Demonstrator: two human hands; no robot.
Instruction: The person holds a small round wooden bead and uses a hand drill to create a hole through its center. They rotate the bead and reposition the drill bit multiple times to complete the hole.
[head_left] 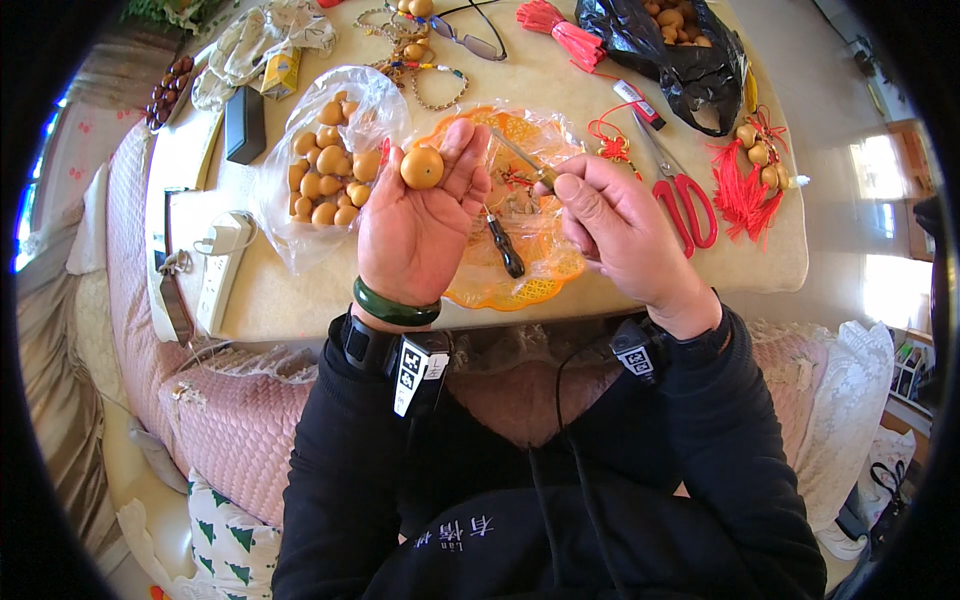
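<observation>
My left hand (420,215), wearing a green bangle (395,308), is palm up, fingers curled around a small tan gourd (422,167) with a small dark spot on its face. My right hand (610,220) grips a slim metal tool (515,150) by its brownish handle, its shaft angled up-left above the left fingertips, near but apparently apart from the gourd. Behind and below both hands is an orange openwork tray (530,290) covered with clear plastic and holding small bits. A dark-handled pointed tool (508,247) lies on it, partly hidden by my left fingers.
A clear bag of gourds (320,165) sits left, beside a power strip (220,275). Right are red-handled scissors (685,210) and tasselled gourds (755,170). A black bag of gourds (670,60), red tassels (560,30), glasses (465,40) and bead strings (435,95) lie at the back.
</observation>
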